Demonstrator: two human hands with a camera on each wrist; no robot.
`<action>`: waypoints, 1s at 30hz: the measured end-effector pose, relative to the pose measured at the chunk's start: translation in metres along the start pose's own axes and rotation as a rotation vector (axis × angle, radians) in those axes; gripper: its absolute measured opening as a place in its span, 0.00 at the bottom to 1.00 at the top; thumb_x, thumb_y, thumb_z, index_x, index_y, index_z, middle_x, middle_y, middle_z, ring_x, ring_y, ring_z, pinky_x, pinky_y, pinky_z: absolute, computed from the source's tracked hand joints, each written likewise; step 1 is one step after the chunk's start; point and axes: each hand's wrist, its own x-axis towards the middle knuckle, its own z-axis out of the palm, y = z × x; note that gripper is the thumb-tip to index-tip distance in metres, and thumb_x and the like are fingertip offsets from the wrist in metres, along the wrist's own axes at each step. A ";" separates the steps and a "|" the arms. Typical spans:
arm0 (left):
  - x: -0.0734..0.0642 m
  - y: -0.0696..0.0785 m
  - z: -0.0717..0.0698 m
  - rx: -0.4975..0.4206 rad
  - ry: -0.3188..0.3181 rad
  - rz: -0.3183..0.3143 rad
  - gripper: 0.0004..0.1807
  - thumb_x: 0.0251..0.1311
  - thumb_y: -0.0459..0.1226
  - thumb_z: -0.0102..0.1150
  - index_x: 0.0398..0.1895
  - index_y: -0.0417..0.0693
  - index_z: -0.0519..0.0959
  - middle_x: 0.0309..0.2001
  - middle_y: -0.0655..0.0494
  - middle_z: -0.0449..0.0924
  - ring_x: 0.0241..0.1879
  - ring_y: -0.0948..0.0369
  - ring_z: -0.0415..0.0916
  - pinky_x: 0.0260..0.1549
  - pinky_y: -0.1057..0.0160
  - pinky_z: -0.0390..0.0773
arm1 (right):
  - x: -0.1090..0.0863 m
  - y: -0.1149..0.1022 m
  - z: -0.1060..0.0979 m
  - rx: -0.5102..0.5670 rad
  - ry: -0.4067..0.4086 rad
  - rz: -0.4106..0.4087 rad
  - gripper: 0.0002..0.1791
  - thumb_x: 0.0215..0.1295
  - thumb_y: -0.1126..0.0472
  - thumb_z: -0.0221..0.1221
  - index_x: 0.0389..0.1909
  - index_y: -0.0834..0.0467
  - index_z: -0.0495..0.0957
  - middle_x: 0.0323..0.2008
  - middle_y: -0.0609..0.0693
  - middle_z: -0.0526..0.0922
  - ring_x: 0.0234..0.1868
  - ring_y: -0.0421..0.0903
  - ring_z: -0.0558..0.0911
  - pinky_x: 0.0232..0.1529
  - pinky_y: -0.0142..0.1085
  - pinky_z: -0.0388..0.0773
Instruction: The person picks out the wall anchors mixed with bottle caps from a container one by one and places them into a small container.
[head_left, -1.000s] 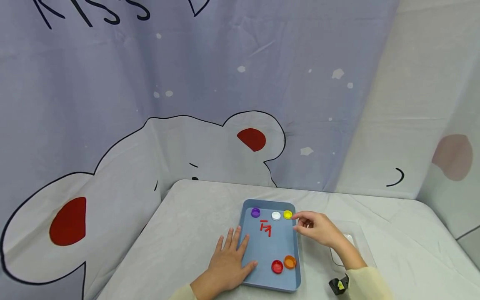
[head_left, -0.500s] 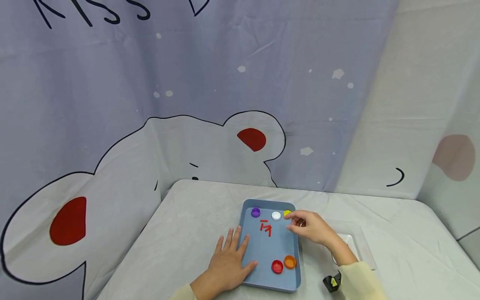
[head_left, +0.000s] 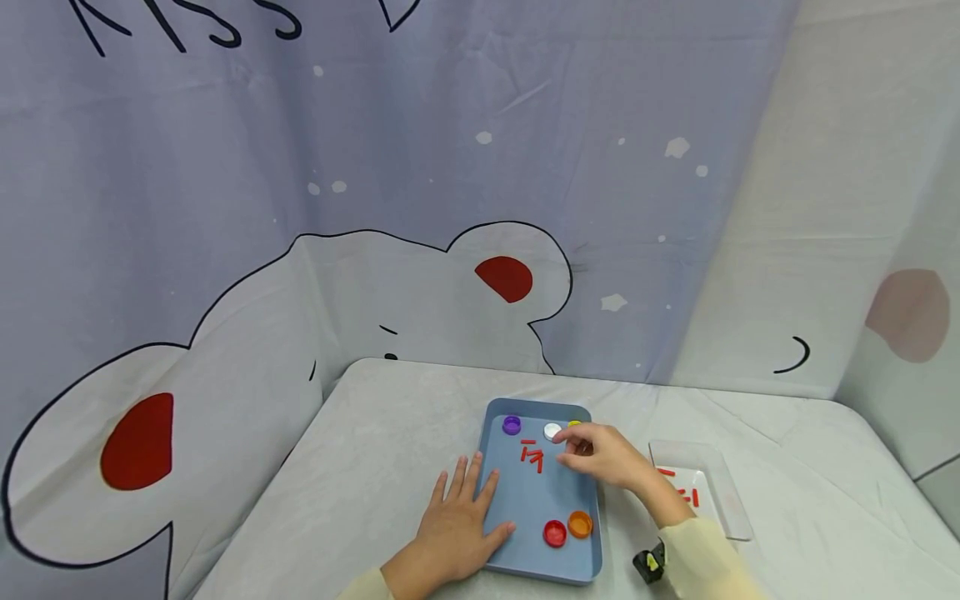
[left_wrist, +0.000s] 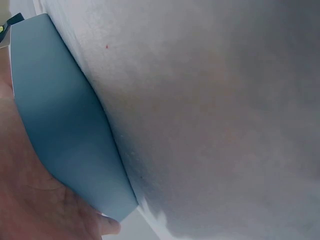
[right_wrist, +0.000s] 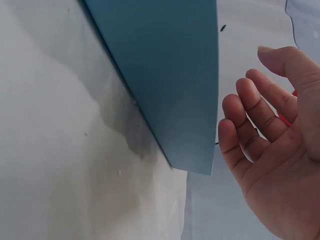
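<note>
My left hand (head_left: 459,525) rests with spread fingers on the left edge of a blue-grey tray (head_left: 517,562). In the left wrist view, part of the palm (left_wrist: 30,185) lies against the tray's outer wall. Over the tray's upper right part hovers my right hand (head_left: 603,457), fingers loosely bent, thumb apart. The right wrist view shows nothing held in this hand (right_wrist: 280,135). Near its fingertips lie a white cap (head_left: 552,432) and a yellow cap (head_left: 575,423), the latter mostly hidden. Several short red sticks (head_left: 532,456) lie left of the hand.
A purple cap (head_left: 512,425) sits at the tray's far left. Nearer are a red cap (head_left: 555,533) and an orange cap (head_left: 580,524). Right of the tray, a clear container (head_left: 738,512) with several red sticks (head_left: 695,497) stands partly behind the right forearm.
My right hand has moved left from the tray's right edge, across the yellow cap towards the white one. Red sticks in the clear container have come into view. The left hand stays put.
</note>
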 end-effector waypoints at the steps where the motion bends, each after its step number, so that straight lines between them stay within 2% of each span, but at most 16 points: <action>1: 0.000 0.000 0.000 0.000 0.000 0.000 0.44 0.68 0.67 0.43 0.79 0.52 0.61 0.81 0.44 0.47 0.80 0.43 0.43 0.73 0.36 0.47 | 0.001 0.000 0.001 -0.003 -0.003 -0.003 0.15 0.64 0.59 0.68 0.48 0.63 0.84 0.29 0.41 0.78 0.31 0.36 0.75 0.34 0.30 0.76; 10: 0.001 0.000 0.000 -0.002 0.001 0.012 0.43 0.69 0.66 0.44 0.78 0.51 0.62 0.81 0.44 0.47 0.79 0.42 0.43 0.72 0.35 0.47 | 0.009 0.002 0.014 -0.032 -0.045 0.013 0.14 0.63 0.61 0.69 0.47 0.63 0.84 0.27 0.41 0.77 0.28 0.35 0.74 0.31 0.29 0.74; 17: 0.003 -0.003 0.003 0.005 0.013 0.018 0.44 0.68 0.68 0.43 0.78 0.51 0.62 0.81 0.43 0.47 0.79 0.42 0.43 0.72 0.34 0.48 | 0.015 0.002 0.022 -0.108 -0.084 0.019 0.13 0.62 0.62 0.69 0.46 0.62 0.84 0.24 0.41 0.76 0.25 0.35 0.72 0.28 0.30 0.73; 26: 0.002 -0.003 0.002 0.004 -0.007 0.009 0.44 0.69 0.68 0.42 0.79 0.53 0.61 0.81 0.45 0.45 0.80 0.43 0.42 0.73 0.36 0.46 | 0.022 0.002 0.030 -0.233 -0.095 0.055 0.13 0.58 0.61 0.72 0.43 0.60 0.85 0.25 0.40 0.77 0.28 0.37 0.74 0.32 0.32 0.75; 30: 0.003 -0.005 0.006 0.011 -0.003 0.011 0.44 0.68 0.68 0.41 0.79 0.53 0.60 0.82 0.45 0.44 0.80 0.43 0.41 0.73 0.36 0.46 | 0.023 0.001 0.033 -0.277 -0.091 0.061 0.14 0.56 0.61 0.73 0.42 0.60 0.86 0.26 0.41 0.78 0.29 0.38 0.74 0.34 0.34 0.76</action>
